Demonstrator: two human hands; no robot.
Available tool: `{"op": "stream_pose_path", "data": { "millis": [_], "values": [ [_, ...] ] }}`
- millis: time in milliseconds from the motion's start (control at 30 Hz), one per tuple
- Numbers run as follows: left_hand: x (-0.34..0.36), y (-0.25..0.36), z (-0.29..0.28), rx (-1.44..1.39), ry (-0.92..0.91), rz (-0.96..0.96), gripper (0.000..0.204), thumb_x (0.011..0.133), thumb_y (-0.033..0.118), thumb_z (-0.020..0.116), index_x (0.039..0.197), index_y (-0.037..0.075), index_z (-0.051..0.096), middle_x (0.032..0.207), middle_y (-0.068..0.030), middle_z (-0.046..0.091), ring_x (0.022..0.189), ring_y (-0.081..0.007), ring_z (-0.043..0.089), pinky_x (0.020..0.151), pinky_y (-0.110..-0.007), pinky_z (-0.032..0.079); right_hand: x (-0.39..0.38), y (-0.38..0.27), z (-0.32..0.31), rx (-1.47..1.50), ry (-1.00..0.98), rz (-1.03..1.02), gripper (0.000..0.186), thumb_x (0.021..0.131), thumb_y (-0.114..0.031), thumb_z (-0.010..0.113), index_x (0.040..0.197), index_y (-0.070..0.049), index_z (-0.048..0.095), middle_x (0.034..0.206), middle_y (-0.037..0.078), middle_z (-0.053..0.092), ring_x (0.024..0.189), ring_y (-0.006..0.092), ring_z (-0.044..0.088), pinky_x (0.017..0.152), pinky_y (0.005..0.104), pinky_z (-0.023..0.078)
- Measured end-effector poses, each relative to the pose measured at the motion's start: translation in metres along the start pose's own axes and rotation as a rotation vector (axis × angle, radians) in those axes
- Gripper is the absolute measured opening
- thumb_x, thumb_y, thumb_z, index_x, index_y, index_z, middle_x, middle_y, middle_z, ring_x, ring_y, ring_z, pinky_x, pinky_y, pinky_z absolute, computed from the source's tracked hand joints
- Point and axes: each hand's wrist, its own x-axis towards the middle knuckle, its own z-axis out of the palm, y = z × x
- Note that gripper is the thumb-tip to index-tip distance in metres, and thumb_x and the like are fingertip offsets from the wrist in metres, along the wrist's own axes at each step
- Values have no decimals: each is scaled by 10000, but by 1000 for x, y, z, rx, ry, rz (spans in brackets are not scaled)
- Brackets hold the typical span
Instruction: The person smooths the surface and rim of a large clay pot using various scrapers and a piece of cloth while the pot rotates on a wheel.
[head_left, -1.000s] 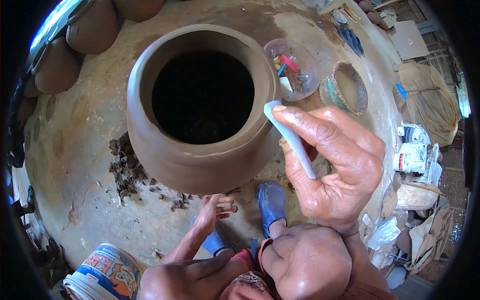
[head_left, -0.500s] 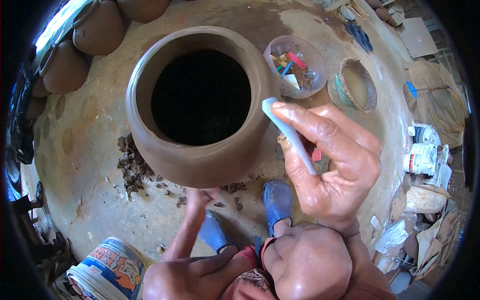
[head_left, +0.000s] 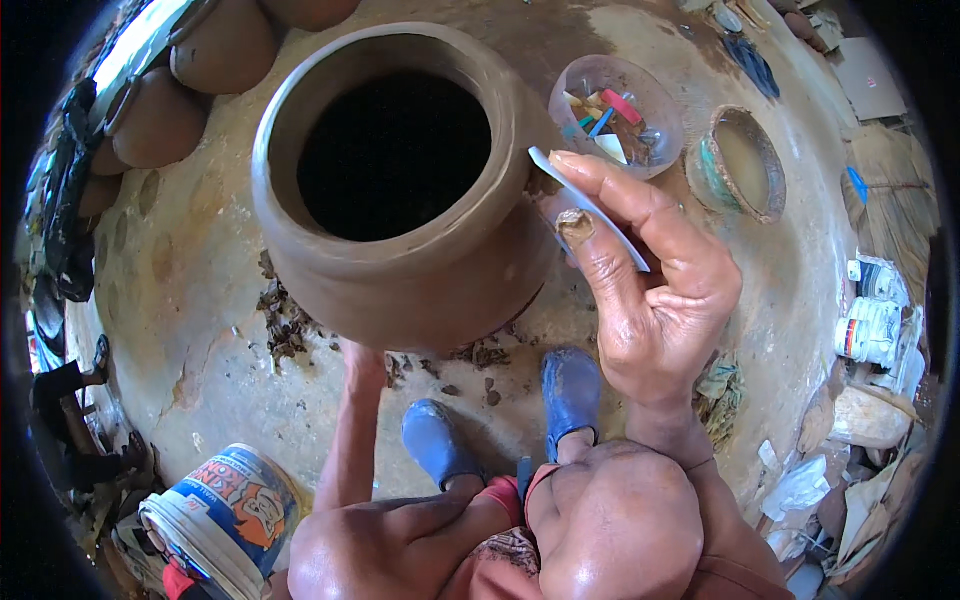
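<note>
Brown wet clay pot (head_left: pixel 400 250), wide-mouthed and smooth; right hand (head_left: pixel 640 280) pinches a pale scraper (head_left: pixel 590 205) beside it

Hidden and cut-off parts around the clay pot

The left hand (head_left: pixel 362 360) is reaching under the clay pot (head_left: pixel 400 190), so its fingers are disappearing behind the pot's belly and their grip cannot be told. The pot's inside is lying in deep shadow, showing nothing. The white scraper (head_left: pixel 590 210) is running behind the right hand (head_left: pixel 640 270), its lower end hidden in the palm. The small pieces in the clear plastic bowl (head_left: pixel 660 135) are too small to identify. The paint bucket (head_left: pixel 225 520) is fading into the dark rim.
</note>
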Motion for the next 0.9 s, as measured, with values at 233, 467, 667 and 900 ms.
{"op": "stream_pose_path", "data": {
  "millis": [233, 467, 667, 900],
  "values": [
    [-77, -12, 82, 129, -132, -519, 489, 1028, 441, 542, 1317, 53, 474, 1139, -107, 684, 805, -204, 709, 621, -326, 533, -3, 3, 3, 48, -4, -21, 289, 928, 70, 608, 1202, 63, 702, 1154, 149, 735, 1073, 180, 679, 968, 289, 513],
    [-13, 32, 22, 234, 76, -56, 467, 1023, 443, 535, 1329, 90, 552, 1082, -74, 672, 933, -180, 664, 771, -380, 521, -2, 0, 0, 63, -24, -26, 297, 922, 79, 617, 1206, 64, 700, 1156, 149, 731, 1070, 169, 677, 952, 275, 518],
    [-45, -12, 74, 106, 292, -259, 424, 1047, 398, 519, 1279, 45, 552, 1150, -104, 679, 844, -219, 683, 667, -384, 563, -8, -1, -6, 37, -41, -12, 310, 926, 79, 621, 1229, 67, 686, 1146, 155, 731, 1044, 156, 679, 911, 260, 528],
    [-10, 29, 30, -12, 130, -141, 461, 1023, 358, 576, 1355, 39, 550, 1229, -120, 669, 1053, -249, 669, 866, -431, 529, -14, -6, -2, 80, -19, 72, 337, 921, 65, 658, 1258, 66, 668, 1048, 95, 728, 919, 92, 653, 824, 209, 507]
  ]
}}
